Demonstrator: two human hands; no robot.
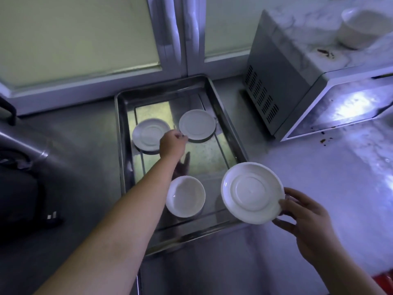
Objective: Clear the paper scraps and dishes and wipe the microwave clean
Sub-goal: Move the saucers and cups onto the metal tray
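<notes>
Grips a round white ceramic saucer (253, 192) by the rim with the right hand (306, 211), seemingly pinches a second white saucer (196, 124) with the left hand (173, 143).

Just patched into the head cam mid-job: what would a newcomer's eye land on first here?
A steel tray sits mid-frame, holding a left saucer, a right saucer and a small bowl. The right hand pinches a third saucer by its rim above the tray's near right corner; the left hand has curled fingers at the right saucer's rim. The microwave at right has dark crumbs on top.
</notes>
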